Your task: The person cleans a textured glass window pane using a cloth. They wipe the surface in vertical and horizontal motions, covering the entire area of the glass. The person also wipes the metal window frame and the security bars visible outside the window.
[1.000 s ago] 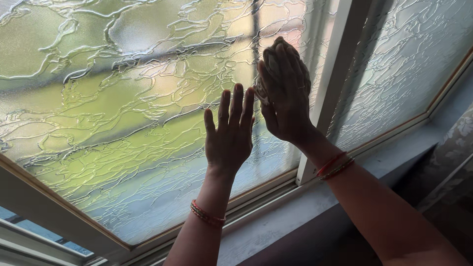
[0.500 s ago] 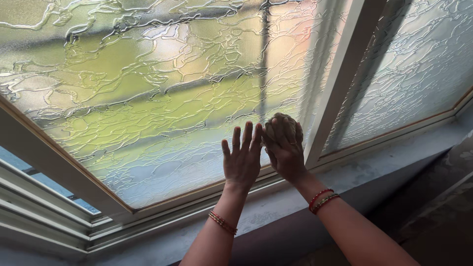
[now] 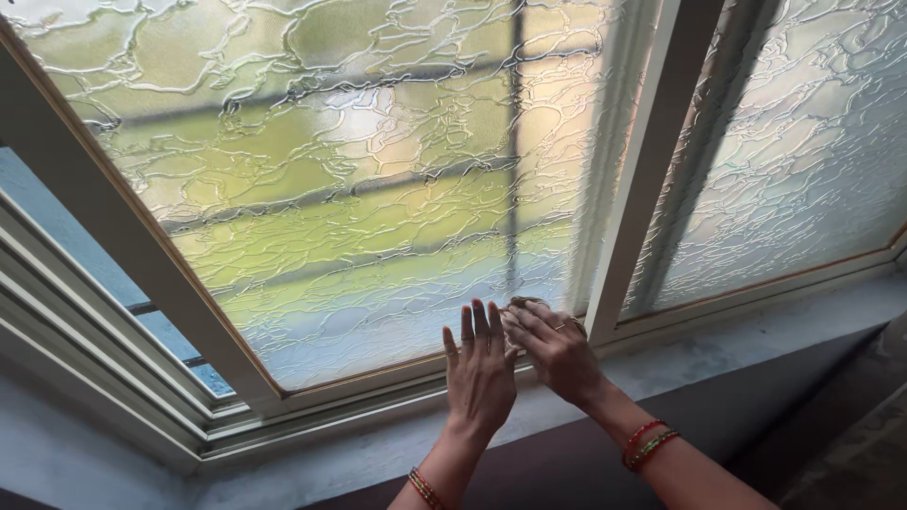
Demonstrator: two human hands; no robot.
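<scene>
Head view: you are pressing a balled-up cloth (image 3: pixel 531 306) under your curled right hand (image 3: pixel 557 354) against the textured glass pane (image 3: pixel 359 179), at its five o'clock corner beside the white frame post (image 3: pixel 642 179). Your left hand (image 3: pixel 480 373), at nine o'clock of the cloth, is lying open, flat and empty, seemingly bracing you.

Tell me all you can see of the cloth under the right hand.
The cloth is a small, crumpled, tan-brown wad, mostly hidden beneath the right hand. Only its upper edge shows past the fingers. It is pressed against the textured glass pane near the bottom corner, beside the white frame post. Its weave cannot be made out.
</scene>
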